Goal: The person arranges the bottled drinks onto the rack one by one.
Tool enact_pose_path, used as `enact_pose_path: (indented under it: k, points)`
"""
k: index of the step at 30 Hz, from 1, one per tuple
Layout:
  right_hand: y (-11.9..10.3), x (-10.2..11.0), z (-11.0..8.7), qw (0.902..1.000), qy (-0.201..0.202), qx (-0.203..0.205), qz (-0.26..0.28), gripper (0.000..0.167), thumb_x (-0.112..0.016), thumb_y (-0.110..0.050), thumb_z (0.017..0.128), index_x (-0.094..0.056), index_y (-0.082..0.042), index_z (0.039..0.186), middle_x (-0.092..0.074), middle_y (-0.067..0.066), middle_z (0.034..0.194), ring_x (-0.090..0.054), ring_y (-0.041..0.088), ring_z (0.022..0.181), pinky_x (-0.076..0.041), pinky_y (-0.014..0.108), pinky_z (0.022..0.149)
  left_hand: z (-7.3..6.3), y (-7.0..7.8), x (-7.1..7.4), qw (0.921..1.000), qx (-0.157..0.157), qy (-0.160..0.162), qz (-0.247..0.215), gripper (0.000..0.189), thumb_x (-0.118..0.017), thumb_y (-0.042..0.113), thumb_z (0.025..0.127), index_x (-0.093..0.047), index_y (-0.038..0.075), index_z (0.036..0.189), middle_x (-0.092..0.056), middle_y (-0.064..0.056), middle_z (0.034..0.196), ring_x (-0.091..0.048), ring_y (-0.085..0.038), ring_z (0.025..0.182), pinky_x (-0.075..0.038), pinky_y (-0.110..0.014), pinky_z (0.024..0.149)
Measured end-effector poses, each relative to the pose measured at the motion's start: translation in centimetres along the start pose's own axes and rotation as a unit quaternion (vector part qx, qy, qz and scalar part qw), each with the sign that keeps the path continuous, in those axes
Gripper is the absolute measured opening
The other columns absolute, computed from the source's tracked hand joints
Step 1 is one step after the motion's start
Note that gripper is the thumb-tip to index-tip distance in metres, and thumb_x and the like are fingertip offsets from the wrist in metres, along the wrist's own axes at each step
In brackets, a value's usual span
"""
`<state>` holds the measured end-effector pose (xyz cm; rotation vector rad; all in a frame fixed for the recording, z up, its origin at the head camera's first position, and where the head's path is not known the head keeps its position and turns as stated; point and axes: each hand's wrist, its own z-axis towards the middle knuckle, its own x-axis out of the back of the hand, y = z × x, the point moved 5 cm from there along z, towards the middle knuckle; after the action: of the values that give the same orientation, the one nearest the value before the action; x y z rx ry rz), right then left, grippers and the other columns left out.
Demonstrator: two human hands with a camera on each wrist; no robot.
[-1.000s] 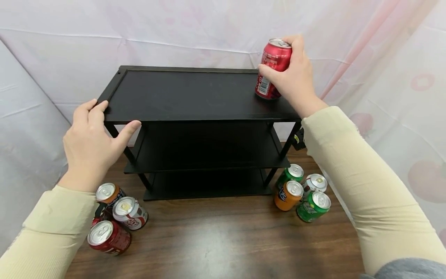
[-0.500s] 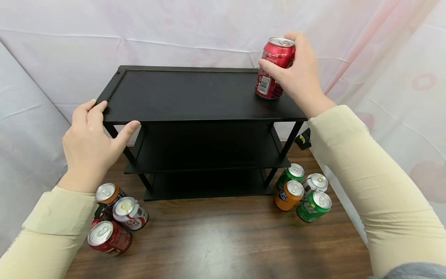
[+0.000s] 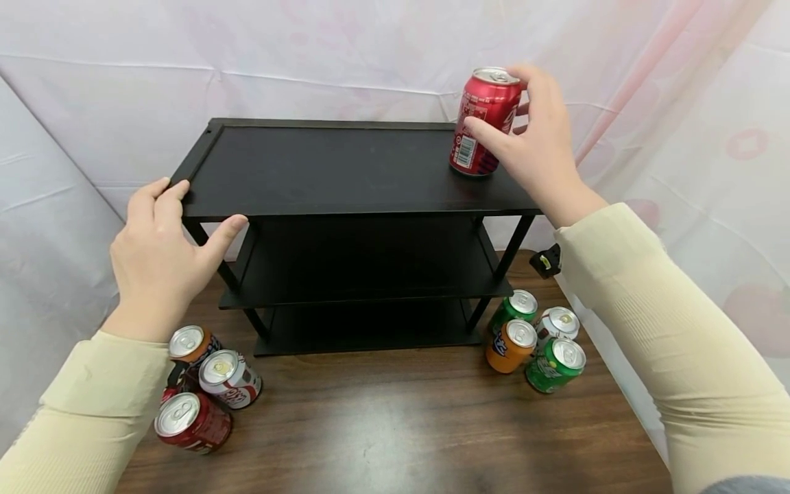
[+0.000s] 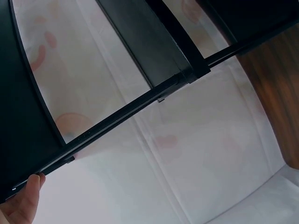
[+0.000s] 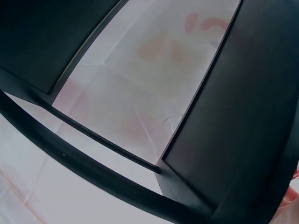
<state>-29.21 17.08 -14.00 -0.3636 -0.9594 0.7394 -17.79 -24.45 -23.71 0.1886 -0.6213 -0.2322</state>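
A red soda can point(image 3: 484, 113) stands upright on the right end of the top board of a black three-tier shelf rack point(image 3: 333, 168). Around it, my right hand point(image 3: 540, 147) is loosely spread. The thumb overlaps the can's front, and a gap shows between palm and can; fingertip contact is unclear. Only a sliver of that hand point(image 5: 287, 205) enters the right wrist view. My left hand point(image 3: 157, 250) rests on the rack's left front corner, its fingers over the edge and thumb held out. Part of it point(image 4: 25, 200) shows at the left wrist view's lower corner.
Several cans, among them a white one point(image 3: 230, 377) and a dark red one point(image 3: 194, 422), stand on the wooden table point(image 3: 382, 418) at the left. Orange point(image 3: 511, 345), green point(image 3: 554, 366) and white point(image 3: 557, 322) cans cluster at the right. A patterned curtain point(image 3: 345, 55) hangs behind.
My right hand has loosened around the red can and drawn slightly to the right, while the can stays on the top board. My left hand has kept its place.
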Motion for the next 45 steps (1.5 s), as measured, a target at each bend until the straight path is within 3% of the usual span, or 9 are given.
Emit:
enact_pose_path:
  k: [11,21,31,36,45]
  points:
    - [0.3,0.7,-1.5,0.9993,0.023,-0.006,0.03,0.064,-0.073,-0.045,0.084,-0.046,-0.031,0.141,-0.048,-0.002,0.138,-0.049,0.008,0.105,-0.047,0.027,0.089,0.0,-0.1,-0.1,1.0,-0.004,0.004,0.002,0.089,-0.06,0.071,0.084,-0.058,-0.003,0.134,-0.055,-0.026,0.136,-0.057,-0.058,0.075,-0.042,-0.066,0.056]
    - [0.6,0.8,-3.4,0.9988,0.031,0.02,0.032,0.063,-0.073,-0.045,0.085,-0.047,-0.03,0.14,-0.048,0.002,0.137,-0.05,0.008,0.107,-0.048,0.031,0.093,0.1,-0.1,0.0,0.9999,-0.006,0.013,0.0,0.096,-0.051,0.079,0.083,-0.059,-0.003,0.133,-0.056,-0.026,0.136,-0.057,-0.058,0.073,-0.041,-0.067,0.056]
    - [0.3,1.3,-4.9,0.9991,0.024,0.032,0.015,0.066,-0.074,-0.043,0.085,-0.046,-0.03,0.143,-0.049,0.002,0.138,-0.054,0.021,0.113,-0.047,0.025,0.092,0.0,0.0,0.1,1.0,-0.001,0.005,-0.002,0.088,-0.062,0.07,0.083,-0.058,-0.003,0.134,-0.055,-0.025,0.137,-0.057,-0.058,0.073,-0.042,-0.067,0.057]
    - [0.1,1.5,-5.8,0.9983,0.031,0.045,0.023,0.066,-0.076,-0.039,0.085,-0.048,-0.025,0.142,-0.051,0.003,0.137,-0.056,0.02,0.111,-0.045,0.021,0.091,0.0,-0.1,0.1,1.0,-0.001,0.007,-0.003,0.089,-0.061,0.071,0.083,-0.058,-0.002,0.134,-0.055,-0.025,0.137,-0.057,-0.059,0.074,-0.042,-0.067,0.058]
    - [0.5,1.5,-7.2,0.9981,0.029,0.044,0.03,0.066,-0.079,-0.029,0.084,-0.049,-0.021,0.142,-0.054,0.002,0.137,-0.057,0.021,0.11,-0.044,0.024,0.097,0.1,0.0,0.1,1.0,-0.002,0.008,-0.002,0.089,-0.061,0.07,0.083,-0.058,-0.003,0.133,-0.055,-0.025,0.136,-0.056,-0.058,0.073,-0.042,-0.067,0.057]
